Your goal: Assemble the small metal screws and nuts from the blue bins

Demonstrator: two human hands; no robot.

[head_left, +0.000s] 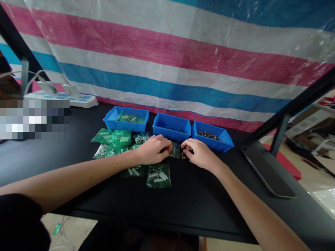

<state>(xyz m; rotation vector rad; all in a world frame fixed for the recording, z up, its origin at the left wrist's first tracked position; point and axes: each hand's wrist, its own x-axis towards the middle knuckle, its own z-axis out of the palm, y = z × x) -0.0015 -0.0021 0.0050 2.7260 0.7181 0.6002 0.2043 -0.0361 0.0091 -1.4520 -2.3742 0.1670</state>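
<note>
My left hand (154,149) is closed, with its fingers curled beside a small clear plastic bag (175,150). Whether the fingertips grip the bag's edge or something else is hidden. Just right of that bag, my right hand (201,153) has its thumb and fingers bent together above a few small brassy metal pieces (183,156) on the table. Anything between those fingertips is too small to make out. Nearer to me lies a green-tinted bag of white cylindrical pieces (158,176), with a similar bag (133,170) partly under my left forearm.
Three blue bins stand behind my hands: the left bin (125,125) holds green bags, the middle bin (171,134) dark bits, the right bin (213,142) small metal parts. More filled green bags (121,137) lie left. A phone (267,172) rests right; a power strip (86,101) stands back left.
</note>
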